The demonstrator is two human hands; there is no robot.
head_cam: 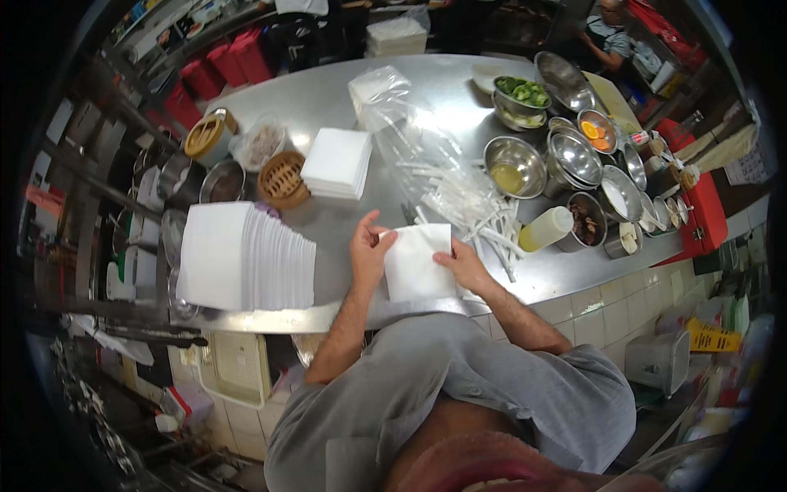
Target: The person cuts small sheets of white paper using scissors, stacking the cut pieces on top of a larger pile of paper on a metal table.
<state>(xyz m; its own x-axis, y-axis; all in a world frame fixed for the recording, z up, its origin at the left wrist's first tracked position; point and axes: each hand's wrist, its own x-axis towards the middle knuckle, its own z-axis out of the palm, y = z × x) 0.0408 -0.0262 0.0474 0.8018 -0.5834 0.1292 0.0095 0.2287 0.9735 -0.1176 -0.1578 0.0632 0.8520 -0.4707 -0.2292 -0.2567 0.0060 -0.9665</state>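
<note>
Near the front edge of a stainless steel table (pixel 344 246), a white paper napkin or sheet (pixel 419 264) is held between my two hands. My left hand (pixel 371 246) pinches its upper left corner with thumb and finger. At its right side, my right hand (pixel 462 264) grips the edge, thumb on top and fingers hidden behind. To the left lies a long row of folded white napkins (pixel 246 258). Farther back stands a squarer pile of white napkins (pixel 337 161). Cut white paper strips (pixel 473 206), some in or under clear plastic, are strewn to the right of my hands.
A squeeze bottle (pixel 546 229) with yellow liquid stands right, near metal bowls (pixel 515 166) of food. A bamboo steamer (pixel 283 178) sits behind the napkin row. Plastic-wrapped white napkins (pixel 378 89) lie farther back. A red cooler box (pixel 695 190) adjoins the right end. Another person (pixel 605 43) is far right.
</note>
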